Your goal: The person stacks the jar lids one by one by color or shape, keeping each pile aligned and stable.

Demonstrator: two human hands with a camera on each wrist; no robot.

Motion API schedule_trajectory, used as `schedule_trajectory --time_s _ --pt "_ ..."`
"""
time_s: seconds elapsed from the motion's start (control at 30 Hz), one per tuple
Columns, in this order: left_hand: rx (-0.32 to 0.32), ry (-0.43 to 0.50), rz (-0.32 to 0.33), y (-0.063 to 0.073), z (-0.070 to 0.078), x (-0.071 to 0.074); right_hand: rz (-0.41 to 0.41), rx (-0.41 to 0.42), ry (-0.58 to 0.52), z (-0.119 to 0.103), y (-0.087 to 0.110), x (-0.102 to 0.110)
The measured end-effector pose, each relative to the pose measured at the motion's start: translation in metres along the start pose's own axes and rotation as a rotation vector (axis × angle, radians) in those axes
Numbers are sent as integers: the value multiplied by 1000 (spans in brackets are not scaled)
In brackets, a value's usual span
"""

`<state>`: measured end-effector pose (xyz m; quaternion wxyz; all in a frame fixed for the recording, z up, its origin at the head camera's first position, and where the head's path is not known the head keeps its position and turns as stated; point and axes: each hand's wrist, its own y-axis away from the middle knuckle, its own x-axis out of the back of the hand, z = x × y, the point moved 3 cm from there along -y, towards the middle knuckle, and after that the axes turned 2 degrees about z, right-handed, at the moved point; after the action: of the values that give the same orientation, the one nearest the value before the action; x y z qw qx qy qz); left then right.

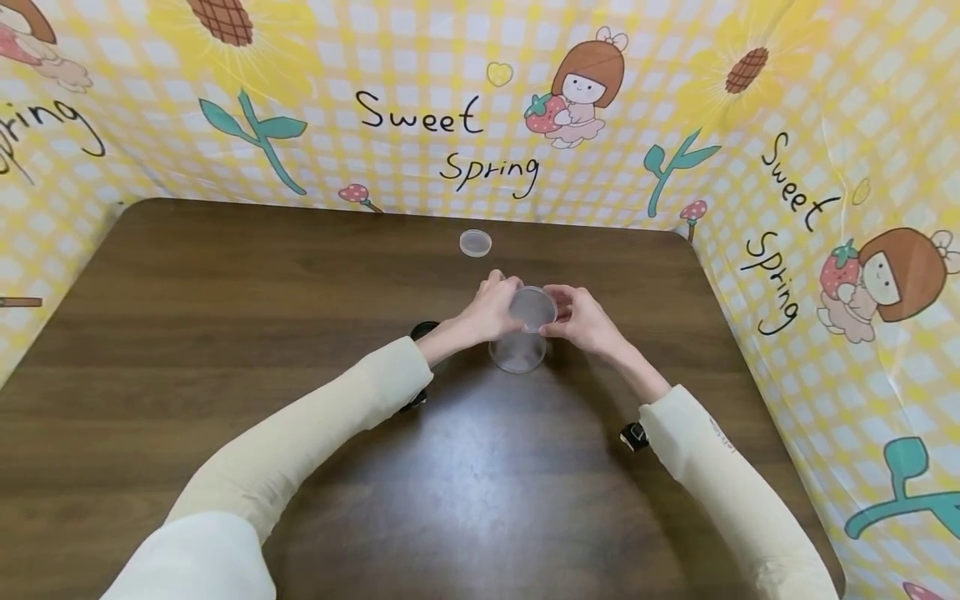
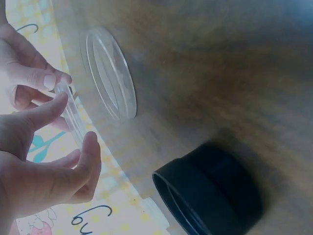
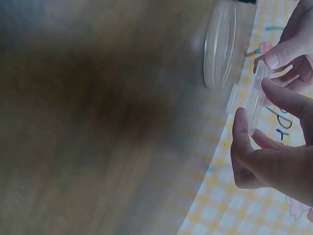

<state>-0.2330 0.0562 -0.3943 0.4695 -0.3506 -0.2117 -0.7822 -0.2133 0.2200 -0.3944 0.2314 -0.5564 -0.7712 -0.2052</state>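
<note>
A clear round petri dish (image 1: 533, 308) is held up in the air between both hands. My left hand (image 1: 491, 310) pinches its left edge with thumb and fingers. On the opposite edge, my right hand (image 1: 588, 321) grips the rim the same way. In the left wrist view the held dish (image 2: 73, 115) appears nearly edge-on, tilted. Below it, a larger clear dish (image 1: 517, 357) lies on the table, apart from the hands; its raised wall (image 3: 213, 54) shows in the right wrist view.
Farther back, near the table's far edge, lies a small clear dish (image 1: 476, 243). A black cylinder (image 2: 210, 191) stands on the brown table (image 1: 225, 350), partly hidden by my left wrist in the head view. Checked cloth (image 1: 420, 50) walls the back and sides.
</note>
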Motion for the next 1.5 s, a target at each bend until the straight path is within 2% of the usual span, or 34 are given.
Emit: schedule_trajectory --time_s 0.23,0.47,0.63,0.93,1.1,1.27,1.5 --pt "-12 -32 -8 17 1 -4 3 44 21 -2 11 -11" --pt "-9 -40 -38 30 2 -9 26 5 83 -3 24 -20" --pt "-19 -66 -49 37 -1 -12 31 34 98 -2 30 -27" --pt "20 -9 -13 39 -10 -16 37 28 41 1 30 -36" --pt "21 42 10 39 -16 -19 40 35 54 3 30 -36" --pt "3 79 31 38 -21 -19 10 47 35 4 27 -36" --pt "-34 58 20 37 -24 -19 -40 19 -6 8 27 -34"
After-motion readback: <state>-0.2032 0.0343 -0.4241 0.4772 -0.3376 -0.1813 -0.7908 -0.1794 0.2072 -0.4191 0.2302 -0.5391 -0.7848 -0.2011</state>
